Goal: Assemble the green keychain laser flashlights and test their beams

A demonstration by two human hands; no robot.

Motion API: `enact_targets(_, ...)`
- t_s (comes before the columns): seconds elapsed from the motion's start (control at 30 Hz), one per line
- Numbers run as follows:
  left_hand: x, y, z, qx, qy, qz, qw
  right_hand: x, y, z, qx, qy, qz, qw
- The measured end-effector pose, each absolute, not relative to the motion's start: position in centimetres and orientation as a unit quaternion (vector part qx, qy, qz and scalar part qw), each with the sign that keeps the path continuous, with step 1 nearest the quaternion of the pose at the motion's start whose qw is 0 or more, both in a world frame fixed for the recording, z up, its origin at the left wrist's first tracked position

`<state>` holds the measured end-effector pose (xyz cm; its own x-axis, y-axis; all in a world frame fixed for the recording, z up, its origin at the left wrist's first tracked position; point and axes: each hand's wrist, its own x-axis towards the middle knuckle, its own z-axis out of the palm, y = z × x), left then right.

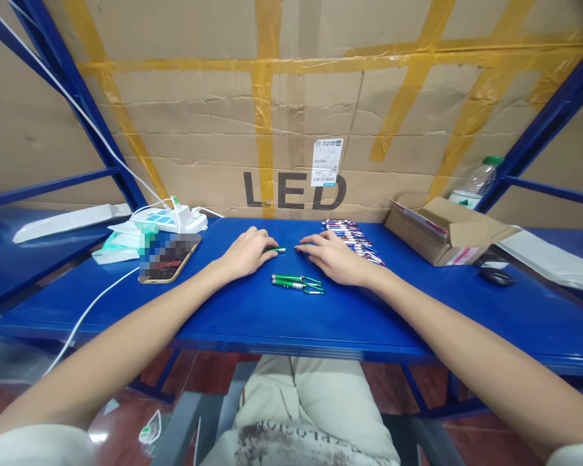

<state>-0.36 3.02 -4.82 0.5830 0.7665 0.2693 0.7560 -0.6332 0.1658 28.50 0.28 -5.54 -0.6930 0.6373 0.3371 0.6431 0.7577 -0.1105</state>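
My left hand (249,252) is closed on a small green keychain penlight (280,250), and only its end shows past the fingertips. Across from it, my right hand (334,257) has its fingers stretched out over the blue tabletop, with nothing visible in them. Two green keychain penlights (288,283) with carabiner clips lie side by side in front of the hands. Behind and to the right of my right hand runs a row of several more penlights (352,238) in mixed colours, partly hidden by that hand.
On the left of the blue table (252,317) are a phone (175,257), a power strip (175,219) with white cables and a tissue pack (119,243). An opened cardboard box (437,230), a black mouse (496,276) and a plastic bottle (479,181) are at right. Taped cardboard (199,129) stands behind.
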Motion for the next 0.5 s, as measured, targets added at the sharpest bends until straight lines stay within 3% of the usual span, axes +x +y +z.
enact_targets(0.2, -0.1, 2.9, -4.8, 0.873, 0.443, 0.201, 0.027, 28.5, 0.4, -5.5, -0.335, -0.921, 0.011, 0.2)
enact_targets(0.5, 0.9, 2.4, -4.3, 0.812, 0.451, 0.328, 0.171, 28.5, 0.5, -4.9, -0.318, -0.919, 0.085, 0.217)
